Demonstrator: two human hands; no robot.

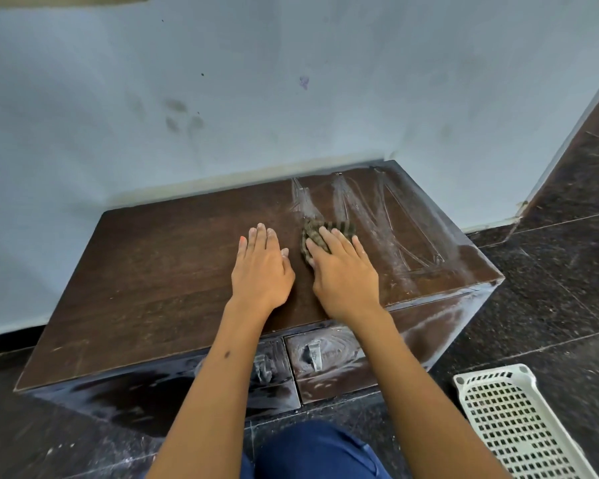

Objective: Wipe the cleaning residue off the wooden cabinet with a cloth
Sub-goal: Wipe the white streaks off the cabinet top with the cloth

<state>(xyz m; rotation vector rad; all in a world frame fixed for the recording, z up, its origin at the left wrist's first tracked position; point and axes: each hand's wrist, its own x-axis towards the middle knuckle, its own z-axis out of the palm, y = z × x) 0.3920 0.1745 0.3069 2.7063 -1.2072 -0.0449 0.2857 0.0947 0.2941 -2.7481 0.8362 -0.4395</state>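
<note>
Knee (312, 451) in blue at the bottom, person crouched in front of the cabinet (173, 271). White basket (512, 423) on the dark floor (550, 305) to the right, not involved.

Cabinet front: drawers (325, 357) and right front face are smeared with white residue, swirl marks around the handles. Not wiped yet, by the look of it.

Cabinet top: left half reads clean, dark wood. Left hand (261, 267) lies flat on it, fingers straight, holding nothing, just bracing. Right hand (343, 274) just beside it, fingers straight and pressing down on the cloth (320, 233), a striped wad bunched under the fingertips. No pinch, grip is a flat palm-down press. Cloth sits at the border between the clean part and the residue (395, 229).

Beyond the cloth: long white streaks run across the right half up to the back edge by the wall (291, 98) and out to the right corner.

My read for this step:
- push the cloth away along the streaks, full strokes to the back edge, then overlap the next pass to the right
- keep even pressure through all fingers; the wad is small, spreading it flatter would cover more
- refold when it loads up, or it only drags film around
- keep the left hand on the clean side so it doesn't pick up residue
- corner and right edge look heaviest; the front comes after the top
</note>
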